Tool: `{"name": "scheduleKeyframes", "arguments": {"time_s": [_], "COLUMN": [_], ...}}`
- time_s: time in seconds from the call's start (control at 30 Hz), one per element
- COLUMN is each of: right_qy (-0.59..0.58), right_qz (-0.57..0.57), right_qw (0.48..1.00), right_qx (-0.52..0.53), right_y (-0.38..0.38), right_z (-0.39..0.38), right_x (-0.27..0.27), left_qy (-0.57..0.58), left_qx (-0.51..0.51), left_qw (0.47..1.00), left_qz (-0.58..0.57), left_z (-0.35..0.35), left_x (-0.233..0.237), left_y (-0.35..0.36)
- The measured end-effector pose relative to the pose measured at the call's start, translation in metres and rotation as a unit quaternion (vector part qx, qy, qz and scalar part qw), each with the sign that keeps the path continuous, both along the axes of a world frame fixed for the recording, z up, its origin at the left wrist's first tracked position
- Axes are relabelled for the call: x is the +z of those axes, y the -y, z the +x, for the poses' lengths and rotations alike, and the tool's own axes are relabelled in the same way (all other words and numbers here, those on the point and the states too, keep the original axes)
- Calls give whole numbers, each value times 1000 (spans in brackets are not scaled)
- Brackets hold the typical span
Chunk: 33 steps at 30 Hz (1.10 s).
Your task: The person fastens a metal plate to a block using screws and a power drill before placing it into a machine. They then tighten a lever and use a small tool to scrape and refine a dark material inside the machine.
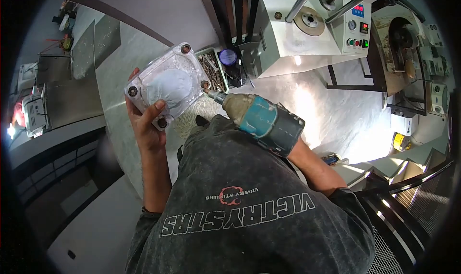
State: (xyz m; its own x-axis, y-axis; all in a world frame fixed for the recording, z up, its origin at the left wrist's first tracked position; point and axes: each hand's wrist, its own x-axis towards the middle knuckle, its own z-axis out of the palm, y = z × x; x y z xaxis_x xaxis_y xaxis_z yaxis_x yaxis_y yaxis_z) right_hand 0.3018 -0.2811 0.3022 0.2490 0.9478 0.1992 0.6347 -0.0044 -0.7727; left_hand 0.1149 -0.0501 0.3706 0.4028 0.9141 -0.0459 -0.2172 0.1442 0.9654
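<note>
My left hand (150,122) grips a square, clear-edged metal-looking block (139,79) by its lower left side, the thumb pressed on its top face. A pale, rounded white mass (169,87) fills the block's middle, and rusty bolts sit in its corners. On my right, a teal and black cordless impact driver (261,119) points left, its socket tip right at the bolt (205,84) on the block's right corner. Behind the driver's body is my right hand (294,151), wrapped round its handle; most of the fingers are hidden.
A tray of loose bolts (211,65) lies just beyond the block, beside a purple-lidded jar (227,57). Farther off stands a white press machine (307,38) with a round plate and a control panel. A motorised machine (401,38) stands at the far right.
</note>
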Motion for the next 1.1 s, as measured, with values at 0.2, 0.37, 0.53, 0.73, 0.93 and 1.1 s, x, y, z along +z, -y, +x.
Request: {"name": "scheduleKeyframes", "arguments": {"time_s": [0.2, 0.37, 0.53, 0.73, 0.93, 1.1], "right_qy": [111, 76, 81, -32, -20, 1], "right_qz": [12, 32, 19, -61, -82, -92], "right_qw": [994, 997, 995, 997, 996, 994], "right_qx": [19, 12, 49, 27, 18, 59], "right_y": [4, -5, -2, -15, -20, -22], "right_z": [2, 8, 12, 14, 16, 30], "right_x": [-7, 13, 7, 44, 31, 30], "left_qy": [52, 91, 55, 32, -12, -77], "left_qx": [-6, 4, -38, -12, -74, -55], "left_qw": [997, 991, 996, 999, 997, 996], "left_qz": [-56, -94, -55, 1, 23, -5], "left_z": [-2, 0, -5, -5, -7, -3], "left_x": [-8, -14, -22, -12, -6, -4], "left_y": [4, 8, 6, 7, -2, -10]}}
